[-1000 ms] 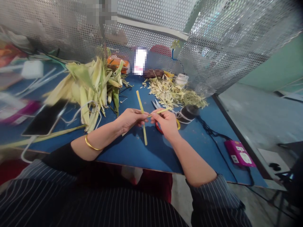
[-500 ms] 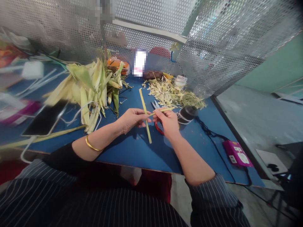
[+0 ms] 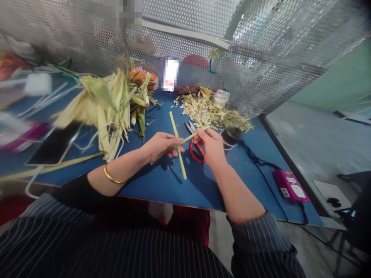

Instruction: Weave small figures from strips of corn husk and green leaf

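Two narrow corn husk strips cross between my hands. My left hand [image 3: 166,145] pinches them at the crossing, its thumb on top. One corn husk strip [image 3: 182,166] runs up and down past my left fingertips, both ends free. The other strip [image 3: 189,137] slants right, where my right hand [image 3: 213,144] pinches it close to its far end. Red-handled scissors [image 3: 191,151] lie on the blue table [image 3: 150,185] under and beside my right hand, blades pointing away. Behind that hand stands a dark spool of cord [image 3: 231,136].
A heap of corn husks [image 3: 111,104] lies left, beside a dark phone [image 3: 53,143] with a white cable. Husk scraps [image 3: 205,112] are piled at the back right. A purple tissue pack [image 3: 290,185] sits near the right edge. Perforated metal mesh [image 3: 179,38] stands behind the table.
My right hand has slid right and slightly up along the slanting strip, so more of the strip shows between the hands. The scissors' red handles are more exposed. My left hand stays at the crossing.
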Tool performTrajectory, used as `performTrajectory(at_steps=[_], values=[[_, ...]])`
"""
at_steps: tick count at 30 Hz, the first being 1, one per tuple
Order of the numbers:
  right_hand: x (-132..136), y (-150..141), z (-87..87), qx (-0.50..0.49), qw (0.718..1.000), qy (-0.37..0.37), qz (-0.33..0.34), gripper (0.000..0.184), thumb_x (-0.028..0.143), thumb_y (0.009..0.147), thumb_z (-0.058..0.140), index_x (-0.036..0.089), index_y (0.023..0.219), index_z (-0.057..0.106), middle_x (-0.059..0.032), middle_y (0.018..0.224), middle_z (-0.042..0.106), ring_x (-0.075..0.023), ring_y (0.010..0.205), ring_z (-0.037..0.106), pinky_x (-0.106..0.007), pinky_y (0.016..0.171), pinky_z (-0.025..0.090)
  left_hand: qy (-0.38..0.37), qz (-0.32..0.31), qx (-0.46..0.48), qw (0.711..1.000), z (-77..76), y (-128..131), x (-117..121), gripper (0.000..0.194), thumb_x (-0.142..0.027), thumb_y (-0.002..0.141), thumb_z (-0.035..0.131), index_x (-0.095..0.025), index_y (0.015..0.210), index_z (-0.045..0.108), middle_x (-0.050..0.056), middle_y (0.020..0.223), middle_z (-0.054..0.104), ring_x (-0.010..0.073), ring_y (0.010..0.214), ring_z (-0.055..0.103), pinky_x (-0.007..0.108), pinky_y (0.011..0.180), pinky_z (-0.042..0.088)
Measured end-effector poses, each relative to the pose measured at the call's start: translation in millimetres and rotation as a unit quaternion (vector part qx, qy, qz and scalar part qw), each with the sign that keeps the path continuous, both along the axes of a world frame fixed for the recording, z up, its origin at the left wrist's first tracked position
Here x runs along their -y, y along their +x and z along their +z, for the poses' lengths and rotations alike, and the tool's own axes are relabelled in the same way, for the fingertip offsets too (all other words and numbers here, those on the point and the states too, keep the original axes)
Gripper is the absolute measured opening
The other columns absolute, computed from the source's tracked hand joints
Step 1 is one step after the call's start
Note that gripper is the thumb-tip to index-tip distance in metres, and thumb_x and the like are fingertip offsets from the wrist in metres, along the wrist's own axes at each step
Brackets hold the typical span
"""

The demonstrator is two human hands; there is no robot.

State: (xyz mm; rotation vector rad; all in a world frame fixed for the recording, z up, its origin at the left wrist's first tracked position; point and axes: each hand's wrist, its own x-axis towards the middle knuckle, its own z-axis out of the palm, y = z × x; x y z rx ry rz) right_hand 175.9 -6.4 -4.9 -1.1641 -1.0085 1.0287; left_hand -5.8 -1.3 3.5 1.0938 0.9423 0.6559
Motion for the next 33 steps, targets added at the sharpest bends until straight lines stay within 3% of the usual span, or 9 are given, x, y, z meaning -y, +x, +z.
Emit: performTrajectory(at_steps=[5, 8, 12, 15, 18, 21, 26, 28, 33], values=[[-1, -2, -4.7, 0.000, 1.000, 0.012, -0.025, 0.014, 0.028, 0.071, 0.067, 0.017, 0.063, 0.061, 0.0030, 0.054, 0.057, -0.0079, 0.046, 0.051, -0.024, 0.051, 0.044, -0.002, 0.009, 0.012, 1.000, -4.7, 0, -2, 0.021, -0.030, 0.072, 0.072, -0.011, 0.080, 0.071, 0.011, 0.078, 0.071, 0.0075, 0.050, 0.056, 0.022, 0.046, 0.040], [-4, 3, -6.1, 0.084, 0.995, 0.032, -0.052, 0.012, 0.030, 0.076, 0.061, 0.018, 0.074, 0.062, 0.0013, 0.063, 0.059, -0.0116, 0.055, 0.055, -0.028, 0.059, 0.047, -0.008, 0.002, 0.004, 1.000, -3.4, 1, -3, 0.025, -0.034, 0.073, 0.070, -0.010, 0.079, 0.071, 0.013, 0.082, 0.072, 0.0086, 0.051, 0.058, 0.022, 0.047, 0.042], [-1, 10, 2.2, 0.337, 0.920, 0.143, -0.137, 0.025, 0.036, 0.081, 0.058, 0.022, 0.101, 0.064, -0.0064, 0.097, 0.062, -0.0195, 0.091, 0.058, -0.034, 0.078, 0.046, -0.043, -0.036, -0.008, 0.998, 2.4, 2, 0, 0.036, -0.043, 0.081, 0.059, -0.008, 0.083, 0.071, 0.016, 0.090, 0.072, 0.0133, 0.057, 0.064, 0.025, 0.051, 0.049], [6, 6, 9.5, 0.446, 0.878, 0.167, -0.057, 0.025, 0.040, 0.085, 0.053, 0.022, 0.091, 0.069, -0.0061, 0.094, 0.063, -0.0191, 0.089, 0.058, -0.035, 0.081, 0.044, -0.045, -0.066, -0.020, 0.997, 3.6, 4, 4, 0.028, -0.036, 0.079, 0.062, -0.009, 0.081, 0.070, 0.016, 0.092, 0.072, 0.0139, 0.059, 0.066, 0.024, 0.052, 0.050], [10, -2, 9.9, 0.436, 0.890, 0.124, 0.057, 0.023, 0.040, 0.083, 0.057, 0.021, 0.080, 0.070, -0.0022, 0.078, 0.061, -0.0146, 0.072, 0.056, -0.031, 0.073, 0.043, -0.007, -0.103, -0.056, 0.993, 0.9, 7, 10, 0.027, -0.037, 0.075, 0.065, -0.011, 0.079, 0.070, 0.014, 0.087, 0.073, 0.0134, 0.056, 0.066, 0.022, 0.048, 0.048], [11, -7, 6.9, 0.376, 0.915, 0.091, 0.111, 0.019, 0.039, 0.077, 0.065, 0.020, 0.077, 0.068, 0.0002, 0.072, 0.058, -0.0108, 0.060, 0.050, -0.027, 0.060, 0.040, 0.041, -0.139, -0.106, 0.984, -3.1, 12, 16, 0.033, -0.043, 0.073, 0.066, -0.010, 0.074, 0.069, 0.014, 0.081, 0.073, 0.0135, 0.053, 0.065, 0.021, 0.044, 0.046], [21, -8, 12.0, 0.299, 0.943, 0.135, 0.051, 0.017, 0.035, 0.085, 0.056, 0.020, 0.079, 0.060, 0.0041, 0.058, 0.052, -0.0092, 0.051, 0.045, -0.025, 0.053, 0.038, 0.045, -0.097, -0.118, 0.987, -7.0, 15, 16, 0.031, -0.040, 0.077, 0.060, -0.010, 0.071, 0.069, 0.013, 0.076, 0.072, 0.0123, 0.047, 0.061, 0.020, 0.039, 0.041], [27, -10, 15.9, 0.359, 0.914, 0.190, 0.009, 0.016, 0.033, 0.088, 0.052, 0.020, 0.082, 0.059, 0.0025, 0.061, 0.056, -0.0106, 0.055, 0.050, -0.026, 0.058, 0.041, 0.021, -0.037, -0.096, 0.994, -6.8, 14, 12, 0.028, -0.037, 0.076, 0.061, -0.011, 0.070, 0.069, 0.012, 0.075, 0.072, 0.0116, 0.045, 0.059, 0.020, 0.037, 0.038], [35, -15, 14.8, 0.560, 0.765, 0.319, 0.001, 0.010, 0.024, 0.088, 0.052, 0.020, 0.083, 0.061, -0.0011, 0.073, 0.067, -0.0133, 0.066, 0.057, -0.028, 0.072, 0.041, -0.065, 0.084, 0.033, 0.994, -2.7, 9, 2, 0.015, -0.021, 0.075, 0.059, -0.011, 0.067, 0.067, 0.009, 0.065, 0.069, 0.0127, 0.053, 0.062, 0.022, 0.048, 0.045]])
